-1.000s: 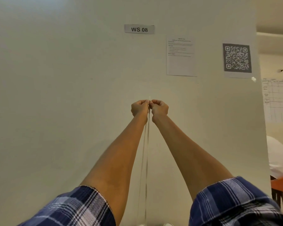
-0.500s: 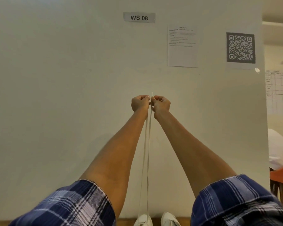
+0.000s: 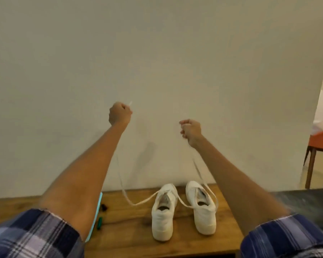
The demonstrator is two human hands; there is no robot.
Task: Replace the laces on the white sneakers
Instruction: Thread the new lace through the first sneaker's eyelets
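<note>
Gripping one white lace (image 3: 144, 198) end in each raised grip, left hand (image 3: 119, 113) and right hand (image 3: 190, 129) stand apart above two white sneakers (image 3: 164, 211) on the wooden bench (image 3: 129, 235), green marker (image 3: 99, 222) beside the left forearm, orange chair (image 3: 321, 142) far right.

No readable text, label or number shows anywhere.

Both arms reach forward, left hand (image 3: 119, 113) and right hand (image 3: 191, 131) fisted, raised and apart
</note>
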